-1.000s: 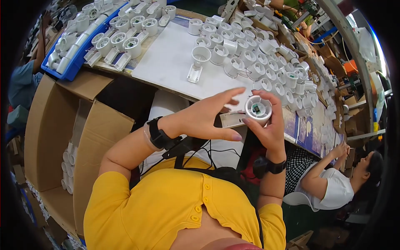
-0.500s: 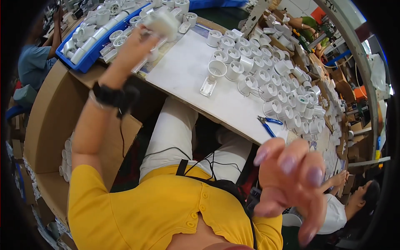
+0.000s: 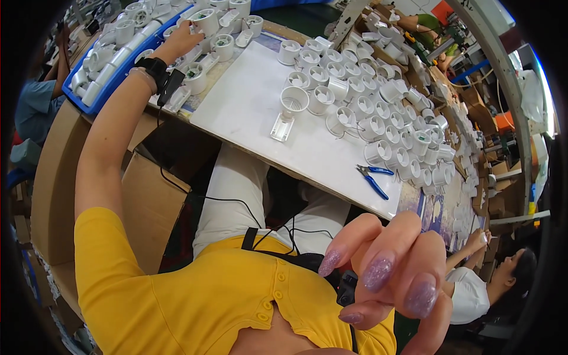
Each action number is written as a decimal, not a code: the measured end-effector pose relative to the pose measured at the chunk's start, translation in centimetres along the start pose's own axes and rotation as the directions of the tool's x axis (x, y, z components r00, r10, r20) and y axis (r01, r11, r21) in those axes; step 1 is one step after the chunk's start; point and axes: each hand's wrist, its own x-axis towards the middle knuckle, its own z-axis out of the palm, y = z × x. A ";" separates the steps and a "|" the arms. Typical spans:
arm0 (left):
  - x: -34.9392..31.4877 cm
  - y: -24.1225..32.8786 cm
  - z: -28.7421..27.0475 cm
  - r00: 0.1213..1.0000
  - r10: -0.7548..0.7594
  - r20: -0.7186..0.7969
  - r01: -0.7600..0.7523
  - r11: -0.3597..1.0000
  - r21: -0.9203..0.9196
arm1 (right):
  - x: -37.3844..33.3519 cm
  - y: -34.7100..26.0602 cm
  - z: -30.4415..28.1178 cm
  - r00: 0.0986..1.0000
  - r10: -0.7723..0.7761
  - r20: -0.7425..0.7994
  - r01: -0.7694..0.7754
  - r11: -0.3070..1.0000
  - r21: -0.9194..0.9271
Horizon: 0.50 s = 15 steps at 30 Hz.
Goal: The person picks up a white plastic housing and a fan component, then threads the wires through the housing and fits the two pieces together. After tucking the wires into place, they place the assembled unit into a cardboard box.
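Note:
At the far left, my left hand (image 3: 180, 42) reaches among the parts beside the blue tray. Its fingers are closed on the rim of a white cup-shaped plastic housing (image 3: 205, 22); the fingertips are partly hidden. Similar housings (image 3: 222, 47) with green pieces inside stand close by. Near the lower right, my right hand (image 3: 390, 266) is raised with nothing in it, its fingers loosely curled and apart. On the white board (image 3: 236, 97) lies a single housing with a ribbed inside (image 3: 294, 100), a flat white bracket (image 3: 282, 127) joined to its near side.
Blue-handled nippers (image 3: 374, 177) lie near the board's front edge. Many white housings (image 3: 373, 127) crowd the table's right side. A blue tray (image 3: 97, 106) of white parts is at the left, with a cardboard box (image 3: 53, 195) below. Another person (image 3: 473, 290) works at the right.
My left hand has moved left and set the white housing down among the others, still touching it. My right hand's fingers have curled in and shifted left. The view has shifted slightly.

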 end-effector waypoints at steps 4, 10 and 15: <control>1.5 -0.8 0.7 1.000 0.018 0.003 -0.018 0.991 0.131 | 0.5 0.5 1.6 0.992 0.055 -0.116 -0.059 0.998 -0.028; 1.3 -0.6 1.3 0.997 0.077 -0.007 -0.070 0.939 0.337 | 0.7 -0.9 1.5 0.946 0.136 -0.294 -0.158 0.986 -0.052; 0.0 0.2 1.0 0.986 0.160 -0.040 -0.136 0.927 0.351 | 0.0 -0.3 0.5 0.953 0.030 -0.303 -0.037 0.999 -0.018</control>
